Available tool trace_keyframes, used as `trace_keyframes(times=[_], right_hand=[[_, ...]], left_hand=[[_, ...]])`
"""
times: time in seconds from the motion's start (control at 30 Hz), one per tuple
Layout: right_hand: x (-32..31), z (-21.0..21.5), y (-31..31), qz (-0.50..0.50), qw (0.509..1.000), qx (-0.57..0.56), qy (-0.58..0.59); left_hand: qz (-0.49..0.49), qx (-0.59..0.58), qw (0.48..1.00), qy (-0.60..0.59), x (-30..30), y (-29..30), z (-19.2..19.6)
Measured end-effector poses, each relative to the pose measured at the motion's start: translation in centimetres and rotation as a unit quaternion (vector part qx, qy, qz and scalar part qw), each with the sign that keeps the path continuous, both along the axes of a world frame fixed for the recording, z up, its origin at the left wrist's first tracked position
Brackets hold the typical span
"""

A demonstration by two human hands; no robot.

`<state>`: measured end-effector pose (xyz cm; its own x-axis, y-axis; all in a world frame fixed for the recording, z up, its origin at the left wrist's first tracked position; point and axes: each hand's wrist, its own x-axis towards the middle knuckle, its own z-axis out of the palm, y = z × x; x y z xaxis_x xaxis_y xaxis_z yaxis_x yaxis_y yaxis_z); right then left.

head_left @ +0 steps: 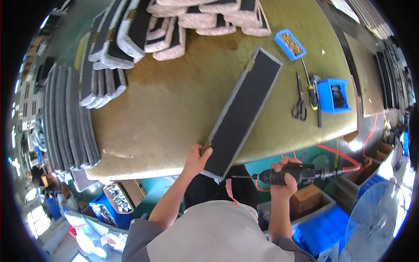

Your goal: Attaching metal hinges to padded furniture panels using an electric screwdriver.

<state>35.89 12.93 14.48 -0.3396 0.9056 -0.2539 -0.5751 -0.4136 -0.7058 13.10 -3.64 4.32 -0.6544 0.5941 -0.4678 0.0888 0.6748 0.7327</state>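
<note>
A long, narrow black panel (244, 111) with a pale grey fuzzy border is laid diagonally on the workbench (174, 109), its near end overhanging the front edge. That near corner is grasped by the left hand (196, 158), thumb on top, beside a small brass-coloured fitting on the panel's edge. A black pneumatic screwdriver (290, 174) is clenched in the right hand (284, 178), held level below the bench edge, its thin bit pointed toward the overhanging end of the panel. An orange-red air hose (349, 159) runs from the rear of the tool.

Beyond the far end of the panel, a shallow blue rectangular tray (290, 44) filled with small brass-coloured parts is set near the bench's far edge. To the right, scissors (300, 105) with black handles, a yellow-and-black hand tool (312, 94) and an open blue plastic box (334, 96) are placed side by side.

Stacks of similar panels (113, 39), black with grey felt-like edging, are piled at the far left of the bench, with smaller padded pieces (209, 15) at the far middle. More long panels (70, 118) stand on edge along the left side.

The bench top is covered in an olive-tan, carpet-like fabric, worn in patches. Below the bench, blue crates (323, 231), a cardboard box (305, 196) and a pale blue fan (375, 222) are seen on the workshop floor.
</note>
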Motion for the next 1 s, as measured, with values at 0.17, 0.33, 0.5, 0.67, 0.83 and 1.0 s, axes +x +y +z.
trace_keyframes(times=[0.17, 0.33, 0.5, 0.67, 0.83, 1.0], right_hand=[[0.5, 1.2, 2.9, 0.028, 0.999, 0.018, 0.025], [1.7, 3.0, 5.3, 0.074, 0.995, 0.021, 0.062], [1.6, 4.3, 6.3, 0.072, 0.996, 0.009, 0.059], [-1.1, 4.6, 4.7, 0.075, 0.995, -0.010, 0.072], [-3.3, 5.5, 1.6, 0.055, 0.994, 0.001, 0.094], [-5.5, 6.2, -2.2, -0.035, 0.994, 0.011, 0.101]], left_hand=[[-0.023, 0.052, 0.988, -0.143, -0.1, -0.7, 2.9], [-0.053, 0.043, 0.987, -0.148, -1.6, -4.7, 9.6], [0.030, 0.162, 0.952, -0.257, -2.3, -8.0, 16.9], [0.108, 0.302, 0.929, -0.185, -8.4, -6.5, 21.7], [0.128, 0.397, 0.908, -0.042, -18.7, -0.9, 26.5], [0.128, 0.380, 0.914, -0.054, -30.7, 6.7, 29.4]])
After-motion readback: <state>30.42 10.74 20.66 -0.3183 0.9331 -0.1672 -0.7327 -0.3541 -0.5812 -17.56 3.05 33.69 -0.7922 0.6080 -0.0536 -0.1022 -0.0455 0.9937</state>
